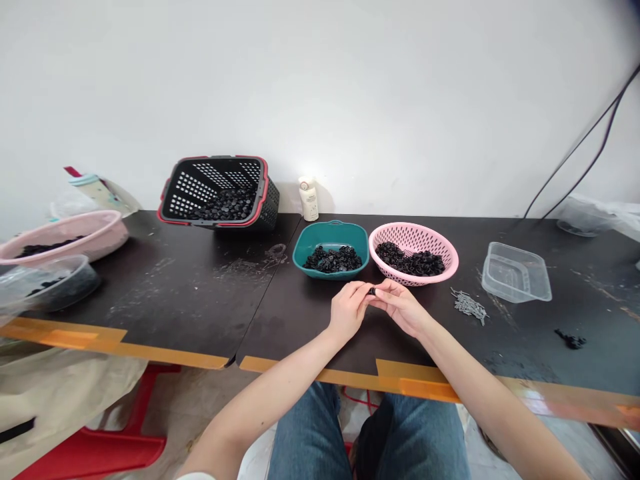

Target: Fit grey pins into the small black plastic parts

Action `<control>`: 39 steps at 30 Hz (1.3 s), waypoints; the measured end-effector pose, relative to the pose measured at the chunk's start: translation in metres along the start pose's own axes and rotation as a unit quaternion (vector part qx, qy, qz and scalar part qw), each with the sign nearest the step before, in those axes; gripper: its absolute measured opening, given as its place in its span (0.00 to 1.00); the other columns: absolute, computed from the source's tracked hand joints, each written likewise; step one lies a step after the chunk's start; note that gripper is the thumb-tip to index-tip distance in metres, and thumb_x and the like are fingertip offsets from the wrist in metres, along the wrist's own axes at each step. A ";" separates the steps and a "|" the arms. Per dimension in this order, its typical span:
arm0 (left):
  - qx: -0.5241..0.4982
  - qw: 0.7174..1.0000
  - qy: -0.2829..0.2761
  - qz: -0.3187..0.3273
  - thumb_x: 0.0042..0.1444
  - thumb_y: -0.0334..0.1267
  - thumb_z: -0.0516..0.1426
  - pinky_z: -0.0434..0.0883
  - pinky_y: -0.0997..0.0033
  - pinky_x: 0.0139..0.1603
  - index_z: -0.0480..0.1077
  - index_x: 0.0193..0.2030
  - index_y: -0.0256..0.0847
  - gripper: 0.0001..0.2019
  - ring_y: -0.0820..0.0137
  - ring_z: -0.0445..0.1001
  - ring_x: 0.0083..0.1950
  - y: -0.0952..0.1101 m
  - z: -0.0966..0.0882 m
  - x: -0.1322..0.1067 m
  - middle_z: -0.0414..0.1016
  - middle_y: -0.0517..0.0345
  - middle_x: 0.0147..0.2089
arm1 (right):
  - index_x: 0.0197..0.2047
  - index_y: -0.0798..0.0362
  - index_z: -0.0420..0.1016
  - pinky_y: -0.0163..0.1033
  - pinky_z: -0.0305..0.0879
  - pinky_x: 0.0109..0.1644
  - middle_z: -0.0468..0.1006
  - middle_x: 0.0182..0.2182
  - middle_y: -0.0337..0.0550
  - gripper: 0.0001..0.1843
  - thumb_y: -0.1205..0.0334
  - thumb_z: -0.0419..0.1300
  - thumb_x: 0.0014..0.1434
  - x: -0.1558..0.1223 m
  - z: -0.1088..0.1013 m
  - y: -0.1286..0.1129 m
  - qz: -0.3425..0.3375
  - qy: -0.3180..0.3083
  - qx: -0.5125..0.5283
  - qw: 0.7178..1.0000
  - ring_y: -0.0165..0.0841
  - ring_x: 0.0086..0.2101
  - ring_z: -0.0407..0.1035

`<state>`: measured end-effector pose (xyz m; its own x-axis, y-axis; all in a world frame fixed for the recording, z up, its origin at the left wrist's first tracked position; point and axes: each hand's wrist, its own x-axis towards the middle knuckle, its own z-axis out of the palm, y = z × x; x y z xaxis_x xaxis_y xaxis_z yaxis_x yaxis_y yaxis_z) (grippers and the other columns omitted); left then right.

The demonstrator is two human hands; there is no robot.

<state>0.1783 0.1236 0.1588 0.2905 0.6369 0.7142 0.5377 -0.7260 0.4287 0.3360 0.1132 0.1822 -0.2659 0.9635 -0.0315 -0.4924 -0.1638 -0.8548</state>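
The left hand (347, 310) and the right hand (400, 308) are both closed on one small black plastic piece (371, 291), pinching it between them above the black table (295, 333). Just past the hands sit a green tub (331, 231) and a pink holey basket (440, 248), both holding black pieces (410, 260). A white bottle (309, 200) stands far back, its label too small to read. Orange tape (165, 355) runs along the near table edge, with open table between it and the hands.
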 end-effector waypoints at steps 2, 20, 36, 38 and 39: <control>-0.011 1.000 -0.004 0.000 0.63 0.36 0.50 0.72 0.67 0.46 0.70 0.49 0.39 0.12 0.68 0.72 0.45 0.001 0.000 0.000 0.73 0.51 0.44 | 0.32 0.50 0.71 0.42 0.67 0.50 0.76 0.29 0.34 0.12 0.62 0.70 0.46 0.000 0.000 0.000 0.007 -0.009 0.015 1.000 0.29 0.34 0.72; -0.046 0.999 -0.013 -0.019 0.62 0.37 0.52 0.70 0.68 0.47 0.70 0.51 0.42 0.13 0.69 0.71 0.44 0.001 -0.001 0.004 0.72 0.53 0.43 | 0.25 0.51 0.60 0.35 0.65 0.48 0.72 0.27 0.33 0.18 0.70 0.69 0.47 0.003 0.002 0.009 0.036 0.003 0.134 0.990 0.27 0.34 0.71; 0.025 0.999 -0.028 -0.001 0.63 0.39 0.51 0.70 0.68 0.42 0.71 0.44 0.38 0.10 0.69 0.70 0.41 -0.002 0.001 -0.001 0.73 0.53 0.40 | 0.26 0.51 0.60 0.36 0.65 0.42 0.70 0.25 0.32 0.19 0.63 0.71 0.45 0.011 -0.004 0.020 -0.036 0.009 0.070 0.997 0.25 0.29 0.66; 0.036 0.999 -0.032 0.003 0.63 0.39 0.51 0.70 0.68 0.42 0.71 0.44 0.38 0.11 0.69 0.70 0.40 -0.001 0.002 -0.001 0.73 0.53 0.39 | 0.24 0.51 0.58 0.36 0.65 0.41 0.68 0.23 0.31 0.21 0.63 0.71 0.45 0.010 -0.002 0.023 -0.055 0.014 0.073 0.996 0.25 0.28 0.66; 0.039 0.999 -0.035 0.006 0.63 0.39 0.50 0.70 0.68 0.43 0.71 0.44 0.38 0.11 0.69 0.70 0.41 -0.001 0.001 0.000 0.73 0.53 0.39 | 0.24 0.51 0.57 0.36 0.65 0.40 0.68 0.23 0.31 0.22 0.62 0.71 0.45 0.010 -0.001 0.025 -0.058 0.016 0.077 0.995 0.26 0.28 0.66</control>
<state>0.1790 0.1240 0.1575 0.3505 0.6460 0.6781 0.5921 -0.7139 0.3739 0.3218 0.1188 0.1604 -0.1746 0.9837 0.0438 -0.6399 -0.0796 -0.7643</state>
